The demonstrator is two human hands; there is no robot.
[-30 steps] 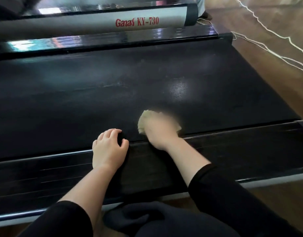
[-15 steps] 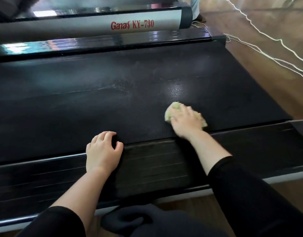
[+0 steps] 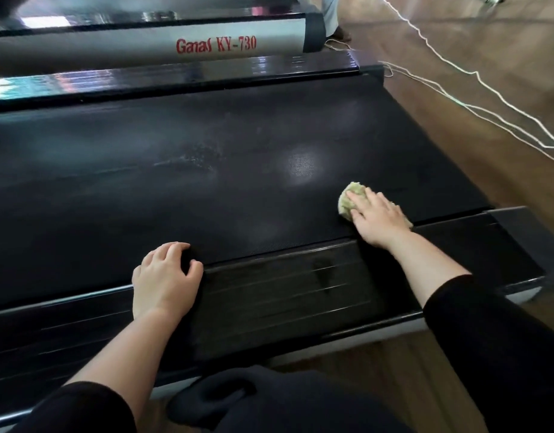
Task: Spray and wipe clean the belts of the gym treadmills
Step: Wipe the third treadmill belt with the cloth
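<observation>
Head view: the treadmill belt (image 3: 207,182) runs off the left edge of the picture, so only its right-hand stretch shows. Its long axis lies left to right across the picture. Its right end stops at the wooden floor (image 3: 503,145). A dull wet streak (image 3: 194,157) on the belt is hard to make out against the black.

The cloth (image 3: 347,198), pale yellow and bunched, lies on the belt near its right end, close to the near edge. Most of it is hidden under the right hand (image 3: 378,218); only its left part and a sliver at the right show. That hand lies flat on the cloth with fingers nearly straight and slightly spread, pressing rather than gripping.

The left hand (image 3: 164,279) rests across the seam of belt and near side rail (image 3: 285,295). Its fingers are arched, with the tips on the belt and the thumb at the rail's edge, and it has hold of nothing. Both forearms come from black sleeves cut off at the bottom corners. Dark clothing (image 3: 269,401) fills the lower middle; its shape is unclear.

Beyond the belt lies the far rail (image 3: 175,79), then a second machine with red lettering (image 3: 216,45) reading "Ganas KY-730", cut off at the top and left. White cords (image 3: 456,73) trail over the floor at right. A person's lower leg (image 3: 330,10) shows at the top edge; the rest is out of frame.
</observation>
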